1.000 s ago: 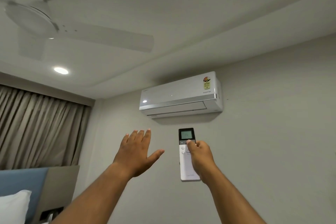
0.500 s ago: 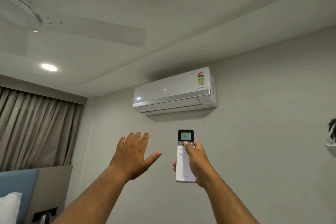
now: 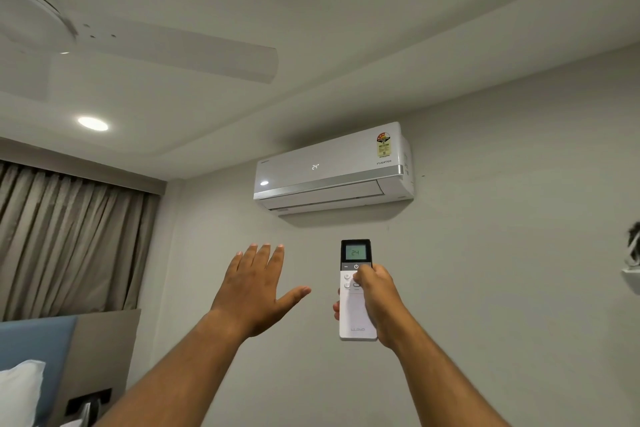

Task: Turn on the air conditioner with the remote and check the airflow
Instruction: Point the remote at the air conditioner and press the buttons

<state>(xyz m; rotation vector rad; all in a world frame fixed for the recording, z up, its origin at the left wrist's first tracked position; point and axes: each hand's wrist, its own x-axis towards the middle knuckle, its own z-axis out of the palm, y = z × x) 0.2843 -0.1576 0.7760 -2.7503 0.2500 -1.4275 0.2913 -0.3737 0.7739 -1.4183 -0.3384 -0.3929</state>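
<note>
Right hand (image 3: 379,303) was wrapped around the remote (image 3: 356,291), thumb by the power button, the split AC (image 3: 332,168) on the wall above read 24, so I'd have lifted the open, empty left hand (image 3: 258,291) closer under the louver.

Up top left, a white ceiling fan (image 3: 114,35) spreads its blades beside a glowing recessed light (image 3: 92,123). Beige curtains (image 3: 69,239) hang below, with a white pillow (image 3: 19,392) against the blue headboard (image 3: 38,354).
</note>
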